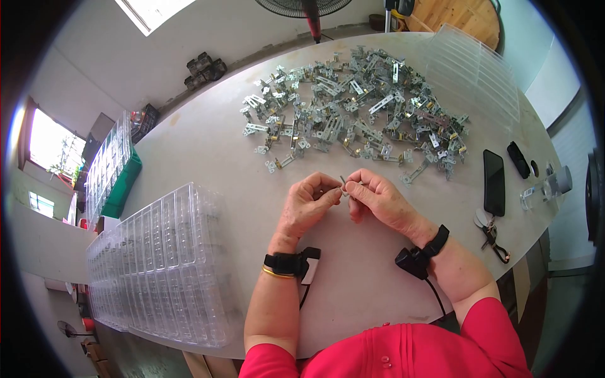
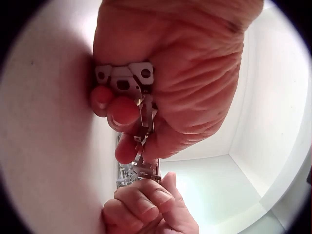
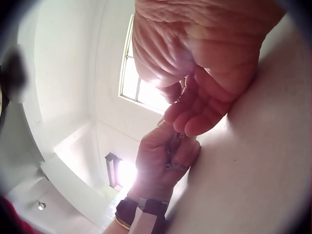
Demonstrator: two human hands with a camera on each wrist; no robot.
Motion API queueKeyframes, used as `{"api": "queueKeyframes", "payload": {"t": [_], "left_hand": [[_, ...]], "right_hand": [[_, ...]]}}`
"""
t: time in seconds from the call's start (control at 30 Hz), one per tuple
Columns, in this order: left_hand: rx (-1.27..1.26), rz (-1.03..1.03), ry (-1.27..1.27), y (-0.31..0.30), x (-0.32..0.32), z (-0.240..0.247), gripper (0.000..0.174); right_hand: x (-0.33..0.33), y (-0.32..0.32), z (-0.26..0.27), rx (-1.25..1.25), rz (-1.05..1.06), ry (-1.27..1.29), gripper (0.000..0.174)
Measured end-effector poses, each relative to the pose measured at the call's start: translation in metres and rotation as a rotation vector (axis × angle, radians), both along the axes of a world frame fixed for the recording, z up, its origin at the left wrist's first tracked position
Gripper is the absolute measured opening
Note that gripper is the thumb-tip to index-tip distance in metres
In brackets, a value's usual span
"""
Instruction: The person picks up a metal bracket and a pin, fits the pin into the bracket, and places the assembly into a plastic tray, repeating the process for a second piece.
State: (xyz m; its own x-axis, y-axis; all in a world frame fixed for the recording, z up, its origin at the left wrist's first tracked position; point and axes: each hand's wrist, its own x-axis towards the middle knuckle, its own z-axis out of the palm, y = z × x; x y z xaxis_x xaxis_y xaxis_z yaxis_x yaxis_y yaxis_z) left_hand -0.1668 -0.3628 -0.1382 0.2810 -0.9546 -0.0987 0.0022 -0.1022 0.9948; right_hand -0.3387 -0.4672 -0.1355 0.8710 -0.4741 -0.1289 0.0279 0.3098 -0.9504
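Note:
Both hands meet over the table in front of the red shirt. My left hand (image 1: 309, 203) holds a metal cabinet hinge (image 2: 122, 78), its fingers curled round the arm. The hinge's winged plate with two screw holes shows under the palm in the left wrist view. At the hinge's far end, thumb and forefinger of my right hand (image 1: 386, 200) are pinched together; their fingertips hide most of what they grip. Beyond the hands spreads a wide pile of similar metal hinges (image 1: 382, 104), some with brass-coloured parts.
Stacked clear plastic trays (image 1: 161, 264) stand at the left, with a green box (image 1: 124, 188) behind them. Another clear tray (image 1: 469, 79) lies at the back right. A phone (image 1: 495, 183), keys (image 1: 489, 234) and a clear bottle (image 1: 532, 196) are along the right edge.

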Motion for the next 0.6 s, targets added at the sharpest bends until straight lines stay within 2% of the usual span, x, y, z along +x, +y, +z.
{"api": "queueKeyframes", "payload": {"t": [0.2,0.27,0.33,0.47,0.53,0.6], "left_hand": [[0.063,-0.11,-0.006,0.002,-0.002,0.008,0.018],[0.061,-0.129,-0.001,0.003,-0.002,0.005,0.018],[0.057,-0.151,0.004,0.002,-0.003,0.008,0.018],[0.001,-0.049,0.123,0.004,0.0,0.01,0.017],[-0.035,0.001,0.169,0.003,0.006,0.002,0.017],[-0.098,0.104,0.322,0.003,0.01,-0.003,0.015]], "right_hand": [[-0.004,-0.004,0.005,-0.076,0.019,0.111,0.021],[-0.003,-0.005,0.001,-0.163,-0.049,0.126,0.021],[-0.002,-0.006,-0.001,-0.143,-0.115,0.068,0.021],[-0.005,-0.012,-0.002,-0.054,-0.219,-0.044,0.021],[-0.006,-0.008,0.004,-0.035,-0.189,-0.018,0.022],[-0.005,-0.004,0.011,-0.015,-0.156,0.007,0.022]]}}
